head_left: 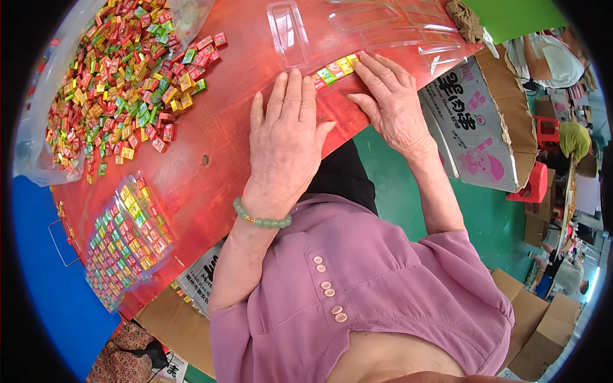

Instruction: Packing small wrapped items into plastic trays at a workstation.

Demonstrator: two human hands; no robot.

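A short row of small wrapped pieces (pixel 335 70), red, green and yellow and looking like candies, lies near the edge of the red table (pixel 217 134). My left hand (pixel 284 143) rests flat, its long fingers stretched out and their tips by the row's left end. At the other end, my right hand (pixel 397 105) has its fingers extended, with the fingertips touching or very close to the last yellow piece. Neither hand is closed round anything. Just beyond my left fingertips sits a clear plastic tray (pixel 287 35) with nothing in it.
A large heap of similar pieces (pixel 128 83) spills from a clear plastic bag (pixel 38 121) at far left. Filled clear trays (pixel 128 239) are stacked at the near left. More clear trays (pixel 377 19) lie at the back. A cardboard box (pixel 476 121) stands right of the table.
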